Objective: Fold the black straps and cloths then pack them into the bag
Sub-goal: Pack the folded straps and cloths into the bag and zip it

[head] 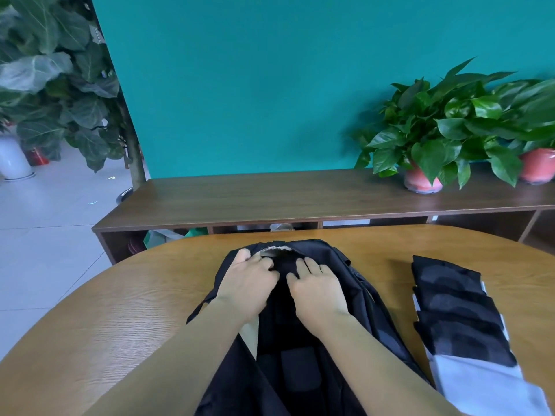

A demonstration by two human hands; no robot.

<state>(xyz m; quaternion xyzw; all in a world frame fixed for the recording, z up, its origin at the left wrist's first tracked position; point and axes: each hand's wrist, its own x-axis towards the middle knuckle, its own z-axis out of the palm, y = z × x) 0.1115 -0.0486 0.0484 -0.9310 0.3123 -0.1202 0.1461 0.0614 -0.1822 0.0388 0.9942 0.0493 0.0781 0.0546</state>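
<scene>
Reaching into bag (354,283), contents seemingly dark

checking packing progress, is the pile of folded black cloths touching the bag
Apart. The head view shows bare table between the folded black cloths and the bag.

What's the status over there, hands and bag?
Left hand and right hand both gripping the black backpack at its top opening. Folded black cloths waiting on table, right side. Nothing blocking.

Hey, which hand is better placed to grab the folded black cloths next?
Right. The stack of folded black cloths lies on the wooden table to the right of the black bag, nearer the right hand; the left hand would cross over.
</scene>
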